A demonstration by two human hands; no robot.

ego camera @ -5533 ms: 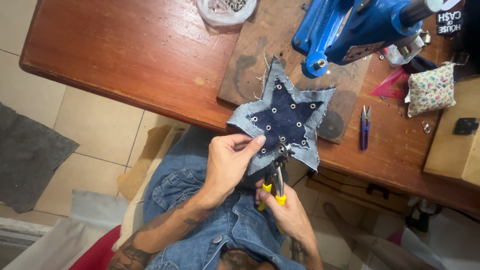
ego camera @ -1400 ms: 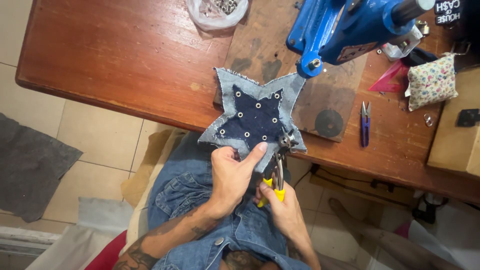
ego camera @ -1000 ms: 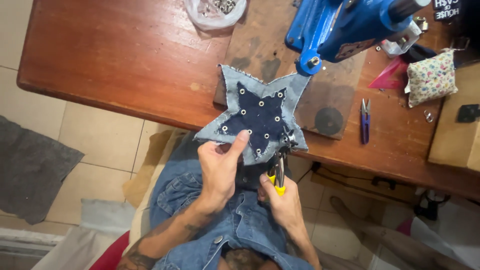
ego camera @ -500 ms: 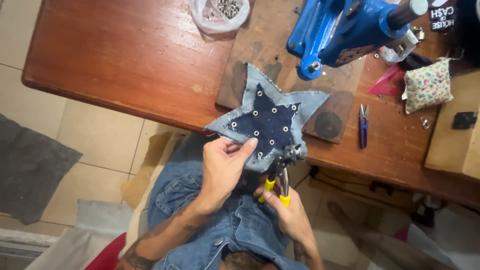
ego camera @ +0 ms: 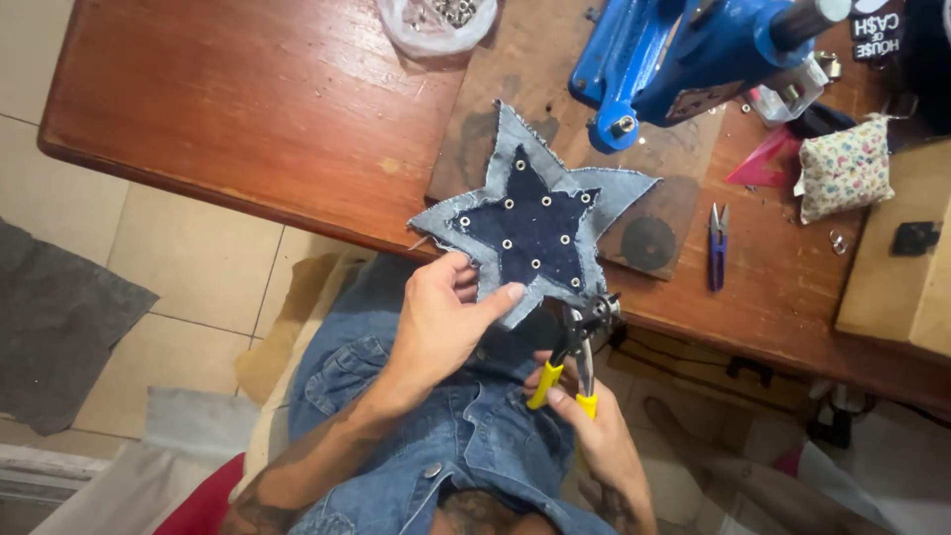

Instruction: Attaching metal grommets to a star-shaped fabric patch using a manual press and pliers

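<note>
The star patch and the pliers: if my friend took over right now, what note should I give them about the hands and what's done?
Left hand: pinching the denim star patch at its lower edge, holding it up over the table's near edge.
Right hand: grip closed on the yellow-handled pliers, whose head is at the star's lower-right edge.
Done: metal eyelets ring the dark inner star.
Left: I cannot tell whether any are missing.
Nearby: blue press, bag of eyelets, small snips.

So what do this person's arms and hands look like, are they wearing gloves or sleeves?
No gloves. Both the left hand and the right hand are bare, with no rings or watch that I can make out. The forearms are uncovered too, and dark tattoo markings show on the left forearm and near the right wrist. The person wears a blue denim garment with metal buttons.
</note>
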